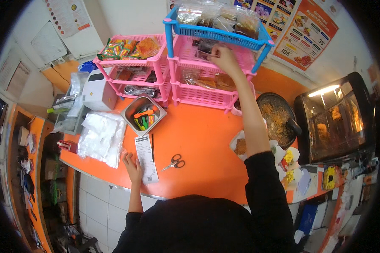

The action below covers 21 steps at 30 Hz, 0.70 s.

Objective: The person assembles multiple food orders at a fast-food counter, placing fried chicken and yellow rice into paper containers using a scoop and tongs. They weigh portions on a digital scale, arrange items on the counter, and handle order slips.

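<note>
Right hand: up in the pink plastic rack (198,95), the right hand (224,57) has its fingers pinched together on a small clear packet (204,46) on the upper shelf.
Left hand: the left hand (132,165) lies flat, fingers loosely apart, pressing the edge of the long white paper receipt (146,158) on the orange surface (202,139).
Progress: early, I'd judge; the packet sits inside the rack, not lifted clear.
Nearby: grey-handled scissors (174,162) untouched beside the receipt.
</note>
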Available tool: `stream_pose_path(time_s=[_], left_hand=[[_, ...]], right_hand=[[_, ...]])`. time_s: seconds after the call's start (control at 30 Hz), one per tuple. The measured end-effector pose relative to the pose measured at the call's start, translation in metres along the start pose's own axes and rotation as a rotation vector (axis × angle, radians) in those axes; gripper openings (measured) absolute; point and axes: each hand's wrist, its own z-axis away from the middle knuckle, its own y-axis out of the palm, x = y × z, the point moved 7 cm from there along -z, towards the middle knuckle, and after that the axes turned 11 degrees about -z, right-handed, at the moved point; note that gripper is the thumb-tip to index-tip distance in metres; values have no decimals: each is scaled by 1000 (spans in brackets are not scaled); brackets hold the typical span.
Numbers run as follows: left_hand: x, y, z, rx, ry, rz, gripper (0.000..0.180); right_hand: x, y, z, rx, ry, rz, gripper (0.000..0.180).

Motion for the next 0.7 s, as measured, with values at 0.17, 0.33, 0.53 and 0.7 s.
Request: stream_pose_path(time_s=[0.17, 0.33, 0.53, 0.7], left_hand=[[3, 2, 0, 17, -20, 53, 38], [3, 5, -2, -5, 70, -44, 35], [13, 10, -2, -14, 90, -72, 29], [17, 6, -1, 7, 18, 104, 28]], right_hand=[[-20, -61, 180, -377, 98, -748, 23], [-103, -138, 374, -552, 551, 56, 30], [-164, -99, 437, -450, 674, -51, 25], [-109, 44, 368, -211, 404, -429, 17]])
